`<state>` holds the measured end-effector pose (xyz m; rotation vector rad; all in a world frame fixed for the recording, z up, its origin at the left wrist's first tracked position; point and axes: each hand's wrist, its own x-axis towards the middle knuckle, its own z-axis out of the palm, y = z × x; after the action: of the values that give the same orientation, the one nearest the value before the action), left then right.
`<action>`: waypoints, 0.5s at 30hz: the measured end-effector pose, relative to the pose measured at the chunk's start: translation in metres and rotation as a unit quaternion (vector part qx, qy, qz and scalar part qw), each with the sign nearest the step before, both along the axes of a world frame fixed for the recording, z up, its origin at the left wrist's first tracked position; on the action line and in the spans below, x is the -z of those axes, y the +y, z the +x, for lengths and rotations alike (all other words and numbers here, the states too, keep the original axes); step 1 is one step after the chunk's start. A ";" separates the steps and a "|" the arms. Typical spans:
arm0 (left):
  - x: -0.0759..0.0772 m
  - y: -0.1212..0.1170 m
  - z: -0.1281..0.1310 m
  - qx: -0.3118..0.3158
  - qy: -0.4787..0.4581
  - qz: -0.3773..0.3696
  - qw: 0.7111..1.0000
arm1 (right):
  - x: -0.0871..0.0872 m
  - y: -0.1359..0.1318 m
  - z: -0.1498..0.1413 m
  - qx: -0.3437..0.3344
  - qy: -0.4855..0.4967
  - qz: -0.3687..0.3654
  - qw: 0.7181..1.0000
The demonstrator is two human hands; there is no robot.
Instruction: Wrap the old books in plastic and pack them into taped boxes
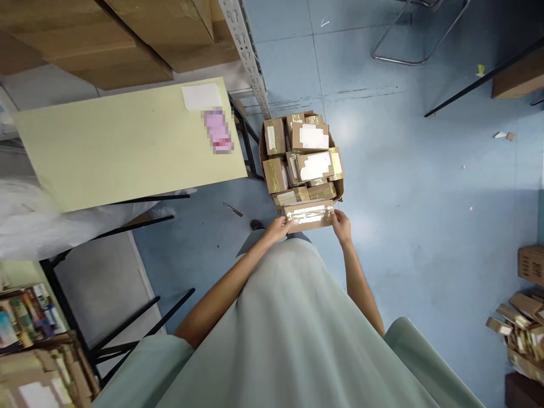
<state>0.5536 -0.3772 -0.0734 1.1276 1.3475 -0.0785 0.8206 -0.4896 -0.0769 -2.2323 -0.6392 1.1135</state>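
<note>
Between my two hands is a flat brown cardboard parcel with clear shiny tape over a white label. My left hand grips its left end, fingers closed on the edge. At the opposite end, my right hand pinches the right edge. Just beyond the parcel, a large open carton stands on the floor, filled with several small taped boxes. A labelled box lies on top of the pile, and another labelled box sits nearer to me.
A pale yellow table stands to the left, with a white sheet and a blurred pink item on it. A metal shelf post rises behind the carton. More small boxes are heaped at the far right, and a chair leg shows at the top.
</note>
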 end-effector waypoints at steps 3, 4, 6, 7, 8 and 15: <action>0.005 -0.002 0.035 0.017 -0.035 0.002 0.999 | -0.006 0.003 0.035 0.004 -0.048 0.008 0.999; 0.007 -0.001 0.047 0.024 -0.043 0.007 0.999 | -0.008 0.006 0.047 0.005 -0.065 0.011 0.998; 0.012 0.002 0.068 0.037 -0.051 0.021 0.998 | -0.011 0.012 0.066 0.000 -0.091 0.014 0.996; 0.014 0.005 0.076 0.043 -0.045 0.030 0.998 | -0.011 0.016 0.072 -0.009 -0.096 0.014 0.995; 0.015 0.009 0.082 0.047 -0.036 0.040 0.997 | -0.011 0.020 0.076 -0.022 -0.094 0.013 0.995; 0.015 0.033 0.046 0.013 0.046 0.069 0.996 | 0.011 0.042 0.056 -0.087 -0.054 -0.008 0.995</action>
<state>0.6000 -0.3446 -0.0879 1.2716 1.4381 -0.0579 0.8769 -0.4480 -0.0880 -2.2979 -0.8857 1.0899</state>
